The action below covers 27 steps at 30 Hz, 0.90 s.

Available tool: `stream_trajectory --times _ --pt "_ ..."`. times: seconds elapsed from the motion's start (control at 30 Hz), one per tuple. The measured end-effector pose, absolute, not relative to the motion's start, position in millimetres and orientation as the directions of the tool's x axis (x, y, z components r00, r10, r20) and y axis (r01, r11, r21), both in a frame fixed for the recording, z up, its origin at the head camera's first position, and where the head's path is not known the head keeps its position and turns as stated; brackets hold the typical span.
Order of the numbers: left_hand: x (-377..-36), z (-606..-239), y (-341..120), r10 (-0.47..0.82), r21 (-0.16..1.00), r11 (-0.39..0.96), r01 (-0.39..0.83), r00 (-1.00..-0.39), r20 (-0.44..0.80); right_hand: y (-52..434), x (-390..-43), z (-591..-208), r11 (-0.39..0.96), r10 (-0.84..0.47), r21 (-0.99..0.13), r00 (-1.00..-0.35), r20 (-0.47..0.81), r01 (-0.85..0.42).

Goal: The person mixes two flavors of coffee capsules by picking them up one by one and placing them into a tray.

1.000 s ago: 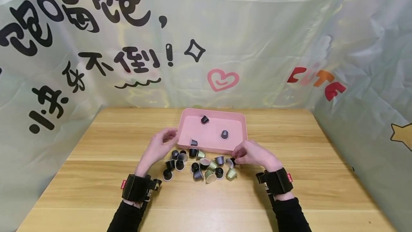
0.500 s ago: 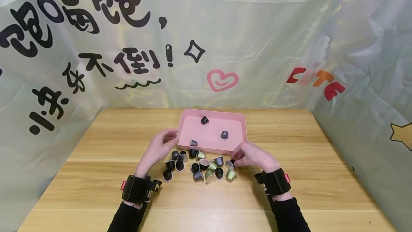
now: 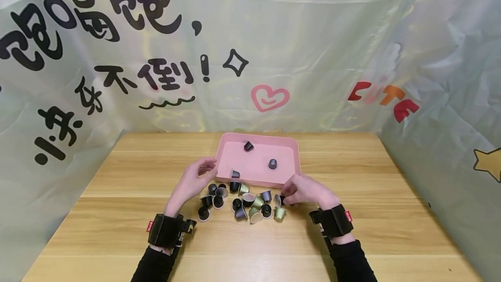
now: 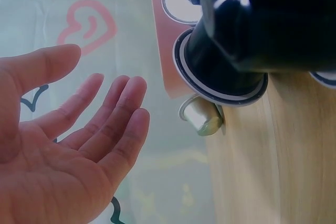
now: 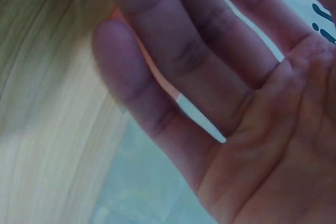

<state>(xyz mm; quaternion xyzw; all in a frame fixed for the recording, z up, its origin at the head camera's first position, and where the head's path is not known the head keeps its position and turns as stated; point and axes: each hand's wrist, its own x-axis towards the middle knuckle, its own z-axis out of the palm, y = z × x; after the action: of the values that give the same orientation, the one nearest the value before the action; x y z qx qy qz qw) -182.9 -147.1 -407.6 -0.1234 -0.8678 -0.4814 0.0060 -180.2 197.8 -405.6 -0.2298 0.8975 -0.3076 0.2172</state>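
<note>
Coffee capsules in black, grey-purple and pale green lie in a loose cluster in front of a pink tray point(image 3: 258, 153) in the head view. My left hand point(image 3: 194, 178) is at the tray's left front corner, fingers loosely extended. In the left wrist view its palm holds nothing; a black capsule point(image 4: 220, 66) and a pale green capsule point(image 4: 202, 115) show beyond. My right hand point(image 3: 307, 190) hangs over the cluster's right end, fingertips at a dark capsule point(image 3: 282, 200) with a pale rim. Its fingers point(image 5: 173, 51) are slightly bent in the right wrist view, where no capsule shows.
Inside the tray are a black capsule point(image 3: 248, 146), a capsule standing on its rim point(image 3: 272, 164) and a grey one point(image 3: 235, 174) by the front wall. The wooden table point(image 3: 250, 251) meets a printed cloth backdrop point(image 3: 313, 47) behind and at both sides.
The dark capsule at my right fingertips and the pale green one in front of it have shifted slightly left. My left hand stays almost still.
</note>
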Motion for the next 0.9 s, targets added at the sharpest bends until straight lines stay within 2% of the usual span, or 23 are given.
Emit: stream_trajectory --times 0.2,0.5,0.67,0.9 --pt "-183.0 -407.4 -147.8 0.210 0.832 0.507 0.225 -0.968 0.134 195.5 -180.5 -408.6 0.719 -0.548 -0.636 -0.792 -0.270 -0.281" --pt "-182.2 -406.9 -148.7 0.207 0.836 0.499 0.228 -0.968 0.141 192.2 -179.1 -409.8 0.741 -0.497 -0.641 -0.805 -0.323 -0.201" --pt "-182.1 -406.9 -150.1 0.206 0.836 0.498 0.230 -0.968 0.144 189.7 -178.6 -410.0 0.756 -0.488 -0.617 -0.817 -0.308 -0.219" --pt "-183.1 -406.8 -151.5 0.205 0.832 0.500 0.241 -0.966 0.156 184.7 -177.9 -411.4 0.780 -0.490 -0.546 -0.841 -0.229 -0.306"
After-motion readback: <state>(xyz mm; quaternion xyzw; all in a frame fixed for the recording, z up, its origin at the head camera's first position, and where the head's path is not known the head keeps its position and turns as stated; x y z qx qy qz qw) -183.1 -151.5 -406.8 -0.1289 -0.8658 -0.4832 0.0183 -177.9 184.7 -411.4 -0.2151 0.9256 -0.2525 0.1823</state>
